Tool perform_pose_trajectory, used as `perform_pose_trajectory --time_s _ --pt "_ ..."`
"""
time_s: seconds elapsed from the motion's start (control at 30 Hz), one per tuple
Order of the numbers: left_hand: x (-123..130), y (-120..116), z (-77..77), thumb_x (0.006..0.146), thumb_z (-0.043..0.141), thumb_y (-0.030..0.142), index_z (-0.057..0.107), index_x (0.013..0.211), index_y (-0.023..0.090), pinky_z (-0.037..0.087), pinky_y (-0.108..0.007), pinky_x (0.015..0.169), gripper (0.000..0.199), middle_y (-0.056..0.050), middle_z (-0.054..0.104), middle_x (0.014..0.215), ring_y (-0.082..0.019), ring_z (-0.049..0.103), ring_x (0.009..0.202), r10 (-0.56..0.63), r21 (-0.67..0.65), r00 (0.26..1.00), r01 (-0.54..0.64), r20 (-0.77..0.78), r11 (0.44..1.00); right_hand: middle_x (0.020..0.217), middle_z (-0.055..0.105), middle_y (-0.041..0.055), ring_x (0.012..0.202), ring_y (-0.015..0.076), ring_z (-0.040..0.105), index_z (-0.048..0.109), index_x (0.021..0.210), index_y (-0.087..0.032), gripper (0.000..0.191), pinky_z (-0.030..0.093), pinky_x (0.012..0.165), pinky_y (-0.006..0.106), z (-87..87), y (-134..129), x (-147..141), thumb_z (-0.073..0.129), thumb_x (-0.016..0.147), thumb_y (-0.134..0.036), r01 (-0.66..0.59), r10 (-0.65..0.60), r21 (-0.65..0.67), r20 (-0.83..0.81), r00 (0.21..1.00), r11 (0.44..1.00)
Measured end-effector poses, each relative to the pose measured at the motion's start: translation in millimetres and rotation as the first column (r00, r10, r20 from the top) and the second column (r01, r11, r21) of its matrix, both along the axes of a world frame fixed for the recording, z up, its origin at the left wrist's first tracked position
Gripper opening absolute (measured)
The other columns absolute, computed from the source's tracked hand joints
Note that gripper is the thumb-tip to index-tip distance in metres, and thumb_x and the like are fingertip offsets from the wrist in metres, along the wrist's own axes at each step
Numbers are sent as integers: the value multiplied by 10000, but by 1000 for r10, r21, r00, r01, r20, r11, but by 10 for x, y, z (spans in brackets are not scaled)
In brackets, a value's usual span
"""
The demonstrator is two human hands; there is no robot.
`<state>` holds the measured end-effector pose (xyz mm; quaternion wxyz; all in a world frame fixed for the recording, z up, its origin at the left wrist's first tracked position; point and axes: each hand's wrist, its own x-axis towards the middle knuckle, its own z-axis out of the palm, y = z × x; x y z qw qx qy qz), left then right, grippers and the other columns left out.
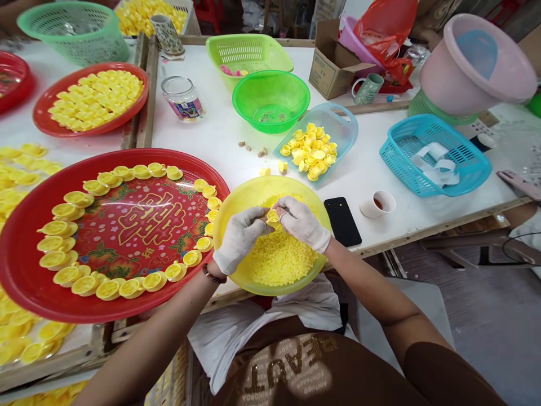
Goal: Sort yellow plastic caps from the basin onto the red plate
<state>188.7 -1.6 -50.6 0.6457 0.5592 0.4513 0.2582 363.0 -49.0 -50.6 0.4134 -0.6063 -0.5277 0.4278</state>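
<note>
My left hand (245,234) and my right hand (302,221), both in white gloves with bare fingertips, meet over a yellow bowl (228,197). Between them they pinch a small yellow toy teacup (273,216). Many tiny yellow pieces (283,262) fill the bowl below. Left of it, a large red tray (25,242) with a gold printed character carries a ring of yellow toy cups on saucers (109,288) along its inner edge. Beyond the bowl, a translucent blue scoop-shaped basket (342,127) holds a heap of yellow toy cups (313,151).
A black phone (342,221) and a paper cup of dark drink (377,204) stand right of the bowl. Behind are a green bowl (271,101), a glass jar (183,98) and a blue basket (435,155). Another red tray (42,115) of yellow pieces sits at back left.
</note>
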Motion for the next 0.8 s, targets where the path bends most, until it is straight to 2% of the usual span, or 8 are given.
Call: perform_pose_trajectory --time_s 0.07,0.13,0.2,0.27,0.4,0.53,0.67,0.8 --pt "-19 -22 12 778 648 337 708 1045 180 606 -306 816 316 -40 736 940 -201 725 870 -86 148 994 94 -61 984 708 545 -14 679 166 524 567 933 -226 132 412 629 298 25 2 8 486 947 -330 8 -10 26 78 997 1000" --pt "-38 -45 24 808 662 357 676 1169 184 583 -300 772 400 -37 725 901 -202 701 861 -121 278 984 153 -131 948 789 606 14 763 182 567 567 911 -220 125 440 701 316 46 4 6 490 938 -315 5 -13 64 132 991 998" --pt "-54 -62 29 845 664 378 630 1233 189 557 -301 740 433 -27 706 858 -187 676 798 -98 394 974 174 -207 902 870 648 37 831 193 592 562 894 -217 113 454 770 332 57 3 -5 493 931 -298 -5 -13 106 173 985 994" --pt "-72 -65 32 876 651 391 636 1148 203 540 -311 750 331 -27 695 848 -179 657 771 -68 485 958 201 -279 851 897 661 42 846 196 598 560 887 -216 113 456 797 338 61 -3 -22 490 934 -292 -25 0 131 190 982 991" --pt "-118 -47 58 851 683 370 638 975 222 539 -342 796 198 -49 697 879 -198 656 810 -30 586 934 248 -356 772 841 631 26 774 183 569 560 888 -218 144 450 749 329 74 -21 -75 465 960 -299 -65 44 123 169 985 990" --pt "-164 -38 109 820 672 276 626 1087 215 565 -347 808 278 -54 724 940 -202 688 834 -30 578 940 235 -341 782 805 609 21 750 179 547 546 847 -224 149 430 726 327 108 -3 -162 490 962 -299 -73 39 162 204 978 984" --pt "-254 39 183 842 647 284 628 1066 213 570 -342 849 235 -55 734 973 -201 705 884 -17 596 947 216 -321 773 682 508 -20 604 140 469 550 842 -226 197 390 595 299 123 67 -245 501 982 -357 -23 25 107 -18 1000 994" --pt "-516 409 202 844 662 329 614 1092 194 570 -326 860 287 -67 722 1000 -191 689 889 159 616 935 75 -316 784 636 464 -47 495 110 412 589 962 -216 196 309 463 267 92 106 -224 508 983 -393 3 -10 -27 -256 967 1000"
